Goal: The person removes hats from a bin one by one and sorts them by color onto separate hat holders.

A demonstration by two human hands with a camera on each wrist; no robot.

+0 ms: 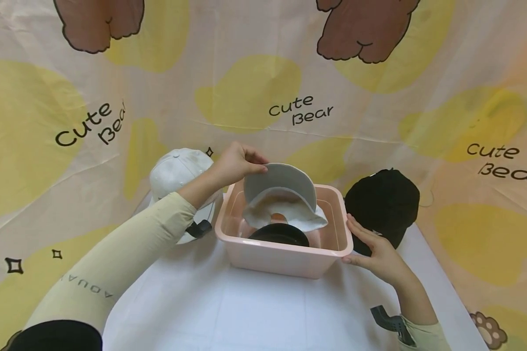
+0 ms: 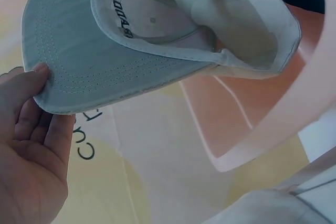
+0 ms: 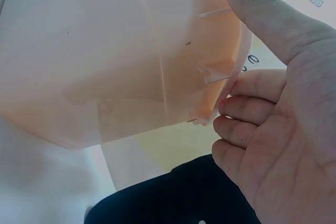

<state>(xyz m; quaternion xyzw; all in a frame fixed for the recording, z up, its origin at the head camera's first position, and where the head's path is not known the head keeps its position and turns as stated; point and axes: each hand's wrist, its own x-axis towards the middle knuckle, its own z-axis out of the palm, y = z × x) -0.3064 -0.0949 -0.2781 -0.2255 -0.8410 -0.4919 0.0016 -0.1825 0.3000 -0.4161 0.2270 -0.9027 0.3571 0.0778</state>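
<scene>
With thumb and fingers, my left hand pinches the grey-undersided brim of a light-coloured baseball cap. The cap is tilted brim up, its crown inside a pink plastic basin. The left wrist view shows the cap's inside, with dark lettering on the sweatband. In front of it in the basin lies a black cap, partly hidden by the near wall. At the basin's front right corner, my right hand holds the rim, fingers along the right side and thumb at the front.
White headwear stands left of the basin, partly behind my left forearm. A black cap sits to the right, close beside my right hand. Everything rests on a white tabletop, and a bear-print cloth hangs behind.
</scene>
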